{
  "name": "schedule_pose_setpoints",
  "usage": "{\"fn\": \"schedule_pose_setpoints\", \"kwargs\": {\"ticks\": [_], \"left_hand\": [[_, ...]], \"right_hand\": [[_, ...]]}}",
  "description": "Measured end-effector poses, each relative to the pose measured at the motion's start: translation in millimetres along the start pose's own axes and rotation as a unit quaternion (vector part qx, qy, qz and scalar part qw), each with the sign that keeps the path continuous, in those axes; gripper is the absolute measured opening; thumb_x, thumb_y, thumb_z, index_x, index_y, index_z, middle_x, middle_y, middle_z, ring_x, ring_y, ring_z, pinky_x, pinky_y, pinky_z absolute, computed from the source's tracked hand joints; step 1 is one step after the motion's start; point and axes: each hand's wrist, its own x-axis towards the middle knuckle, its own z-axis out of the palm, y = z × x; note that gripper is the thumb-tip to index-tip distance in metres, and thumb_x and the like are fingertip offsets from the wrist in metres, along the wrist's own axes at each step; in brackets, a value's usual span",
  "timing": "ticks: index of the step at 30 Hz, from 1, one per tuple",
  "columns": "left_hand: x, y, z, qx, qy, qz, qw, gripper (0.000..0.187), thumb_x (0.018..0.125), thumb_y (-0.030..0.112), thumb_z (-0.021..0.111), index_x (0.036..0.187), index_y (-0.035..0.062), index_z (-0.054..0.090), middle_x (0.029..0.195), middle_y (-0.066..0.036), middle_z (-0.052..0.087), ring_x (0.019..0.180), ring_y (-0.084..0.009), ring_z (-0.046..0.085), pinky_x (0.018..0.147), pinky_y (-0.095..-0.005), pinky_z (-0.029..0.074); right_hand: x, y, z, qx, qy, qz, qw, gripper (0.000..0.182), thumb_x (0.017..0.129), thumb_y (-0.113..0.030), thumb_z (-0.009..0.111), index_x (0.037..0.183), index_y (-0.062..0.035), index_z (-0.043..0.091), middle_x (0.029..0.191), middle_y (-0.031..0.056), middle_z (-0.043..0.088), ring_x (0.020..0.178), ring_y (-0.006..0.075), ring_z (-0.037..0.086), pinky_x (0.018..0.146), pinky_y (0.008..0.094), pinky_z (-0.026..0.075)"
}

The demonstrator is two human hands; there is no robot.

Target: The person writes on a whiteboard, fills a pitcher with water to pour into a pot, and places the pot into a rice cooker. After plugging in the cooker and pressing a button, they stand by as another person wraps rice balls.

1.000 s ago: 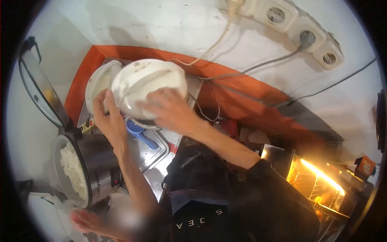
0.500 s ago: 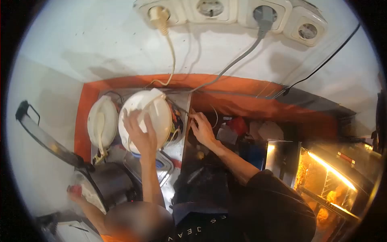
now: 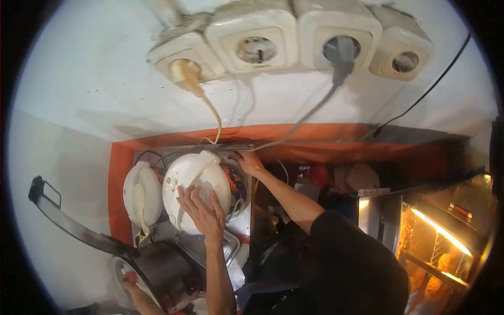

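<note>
A white round-lidded cooker (image 3: 176,184) with a patterned side stands near the back wall. Over the lower right of its lid, my left hand (image 3: 203,210) lies with fingers spread, holding nothing. Behind the cooker, at its back right, my right hand (image 3: 247,161) is among the cables (image 3: 231,147). Its fingers are bent together, and what they hold is too small to make out.
Another white-lidded cooker (image 3: 149,191) stands left. A co-worker's hand (image 3: 134,289) with something red is inside an open dark pot (image 3: 160,273). A metal tray (image 3: 231,249) lies in front. Wall sockets (image 3: 257,50) hold two plugs. A lit glass cabinet (image 3: 436,247) stands right.
The view has shifted, with the sockets now larger. My left hand has slid toward the lid's lower right. My right hand is further behind the cooker. The co-worker's hand has moved into the pot.
</note>
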Motion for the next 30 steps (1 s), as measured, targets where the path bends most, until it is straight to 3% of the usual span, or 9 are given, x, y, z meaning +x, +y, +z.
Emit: {"fn": "schedule_pose_setpoints", "kwargs": {"ticks": [3,5,7,15,17,19,23,27,30], "left_hand": [[-1,-2,-2,-0.018,0.013,-0.009,1.0,0.029,0.095,0.018,0.062,0.115,-0.0022,0.056,0.129,-0.022,0.05,0.138,-0.0459,0.035,0.114,-0.0623,0.027],[-3,-4,-1,-0.035,0.025,-0.012,0.999,0.027,0.095,0.016,0.062,0.115,-0.001,0.055,0.129,-0.022,0.05,0.137,-0.0474,0.034,0.112,-0.0612,0.029],[-1,-5,-1,-0.051,0.04,-0.013,0.998,0.026,0.094,0.015,0.063,0.114,-0.0003,0.055,0.128,-0.021,0.05,0.137,-0.0484,0.034,0.111,-0.0604,0.029],[-12,-5,-10,-0.068,0.058,0.054,0.995,0.021,0.092,0.016,0.064,0.105,0.0001,0.062,0.117,-0.02,0.058,0.122,-0.0421,0.05,0.102,-0.054,0.04],[-22,14,-20,-0.274,-0.058,-0.039,0.959,0.02,0.095,0.019,0.061,0.102,0.0002,0.063,0.106,-0.017,0.062,0.109,-0.0355,0.057,0.093,-0.0496,0.044],[-32,50,-31,-0.483,-0.202,-0.172,0.835,0.023,0.1,0.023,0.057,0.105,0.0003,0.062,0.094,-0.014,0.065,0.091,-0.028,0.062,0.079,-0.0421,0.048],[-45,100,-36,-0.743,-0.392,-0.407,0.358,0.03,0.105,0.027,0.051,0.121,0.0008,0.053,0.089,-0.012,0.066,0.066,-0.0168,0.061,0.056,-0.0279,0.045],[-50,112,-50,-0.725,-0.351,-0.231,0.546,0.025,0.103,0.017,0.055,0.122,0.0012,0.049,0.086,-0.01,0.066,0.057,-0.0092,0.056,0.05,-0.0221,0.041],[-51,130,-70,-0.645,-0.349,-0.107,0.671,0.023,0.101,0.012,0.058,0.12,0.0016,0.05,0.083,-0.006,0.067,0.059,-0.0075,0.055,0.051,-0.0218,0.042]], "right_hand": [[-30,-44,-35,0.129,0.021,-0.054,0.99,0.037,0.104,-0.035,0.051,0.108,-0.0022,0.068,0.083,0.0085,0.068,0.08,0.0185,0.062,0.072,0.0319,0.048],[-67,-85,-74,0.217,-0.115,0.113,0.963,0.037,0.105,-0.035,0.05,0.109,-0.0016,0.066,0.07,-0.001,0.053,0.065,0.0084,0.048,0.059,0.0252,0.039],[-103,-89,-90,0.339,-0.145,0.103,0.924,0.037,0.106,-0.034,0.05,0.111,-0.0008,0.064,0.067,-0.0043,0.041,0.06,0.0042,0.037,0.053,0.0217,0.029],[-215,-130,-131,0.291,-0.24,0.051,0.925,0.029,0.106,-0.023,0.05,0.117,0.0016,0.06,0.079,0.0012,0.058,0.074,0.0083,0.054,0.073,0.0252,0.044],[-233,-136,-129,0.281,-0.269,0.059,0.92,0.028,0.106,-0.022,0.05,0.118,0.0003,0.062,0.092,0.006,0.067,0.087,0.0126,0.061,0.083,0.0281,0.048],[-248,-143,-124,0.24,-0.3,0.054,0.922,0.028,0.105,-0.023,0.051,0.118,-0.0006,0.062,0.098,0.0069,0.068,0.09,0.014,0.062,0.086,0.0293,0.048],[-279,-149,-124,0.085,-0.347,0.08,0.931,0.034,0.106,-0.027,0.049,0.124,-0.0005,0.06,0.104,0.0102,0.066,0.105,0.0176,0.061,0.095,0.0342,0.046],[-288,-148,-142,0.084,-0.053,0.053,0.994,0.035,0.103,-0.026,0.055,0.126,0.0009,0.059,0.112,0.0138,0.066,0.104,0.0185,0.063,0.093,0.0331,0.048],[-281,-201,-169,0.203,0.157,0.039,0.966,0.04,0.099,-0.025,0.063,0.129,0.0005,0.055,0.112,0.0145,0.067,0.1,0.0153,0.064,0.087,0.0317,0.05]]}}
